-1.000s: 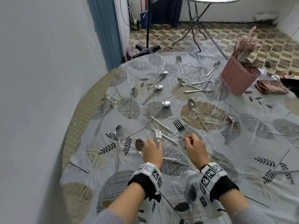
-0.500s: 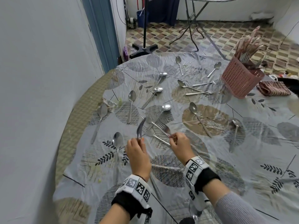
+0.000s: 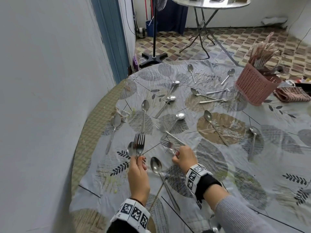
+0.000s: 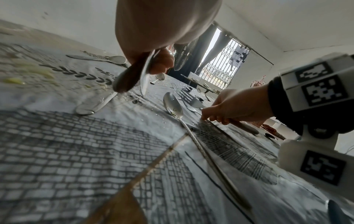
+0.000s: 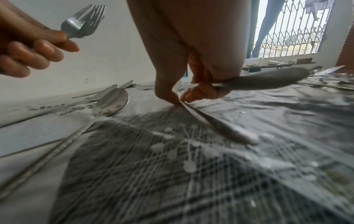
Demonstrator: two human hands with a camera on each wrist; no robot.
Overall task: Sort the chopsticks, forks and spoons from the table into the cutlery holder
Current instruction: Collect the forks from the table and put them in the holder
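My left hand (image 3: 140, 159) holds two forks (image 3: 139, 143) upright above the table's near left; their handles (image 4: 130, 75) stick out below my fingers. My right hand (image 3: 176, 156) grips a fork (image 3: 166, 142) whose handle (image 5: 268, 79) points right. Its fingertips (image 5: 177, 102) also pinch a second utensil handle (image 5: 216, 124) that lies on the cloth. A long-handled spoon (image 3: 155, 165) lies between my hands. The pink cutlery holder (image 3: 255, 84), with chopsticks and cutlery in it, stands at the far right.
Several spoons, like the spoon (image 3: 207, 116) on the brown leaf, and forks (image 3: 218, 91) lie scattered over the round table's patterned cloth (image 3: 218, 174). A wooden chopstick (image 3: 155, 198) lies near me. A grey wall (image 3: 50, 98) runs close on the left. A folded cloth (image 3: 292, 96) lies beside the holder.
Both hands were down on the forks a second ago. My left hand has since lifted forks upright. My right hand has picked up a fork and now pinches another handle.
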